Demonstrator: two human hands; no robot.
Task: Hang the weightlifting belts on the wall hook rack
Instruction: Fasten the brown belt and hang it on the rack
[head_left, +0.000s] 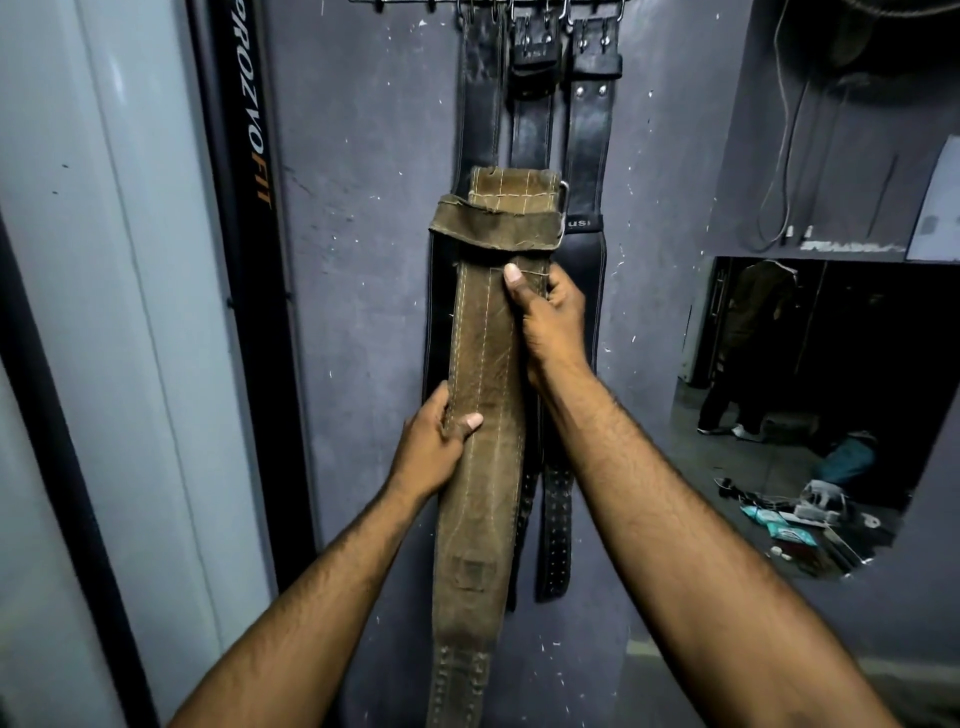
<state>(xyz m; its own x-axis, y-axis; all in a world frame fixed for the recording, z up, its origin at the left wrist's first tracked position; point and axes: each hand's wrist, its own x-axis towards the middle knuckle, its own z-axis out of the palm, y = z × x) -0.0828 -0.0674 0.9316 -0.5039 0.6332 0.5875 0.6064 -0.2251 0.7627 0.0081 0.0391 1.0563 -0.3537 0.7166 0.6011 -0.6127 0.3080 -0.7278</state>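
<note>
Directly ahead, the grey wall (363, 260) is closing off the space, and the brown belt (480, 415) is being held just in front of it, overlapping the black belts (587, 156) that are hanging from the hook rack (498, 4) at the top edge of the view. To the left, a black upright panel (244, 208) with orange and white lettering is standing close beside the belts, with a pale frame (130, 260) beyond it, so room is tight on that side. To the right, the wall is running on to a mirror (810, 405), leaving more open surface there. The brown belt's long axis is running nearly vertical, its folded, buckle-bearing end pointing up toward the rack and its lower end trailing out of the bottom of the view. The right hand (550, 312) is gripping the belt's right edge near the folded top, thumb across the front. The left hand (436, 441) is clasping the left edge lower down, thumb pressing on the face.
</note>
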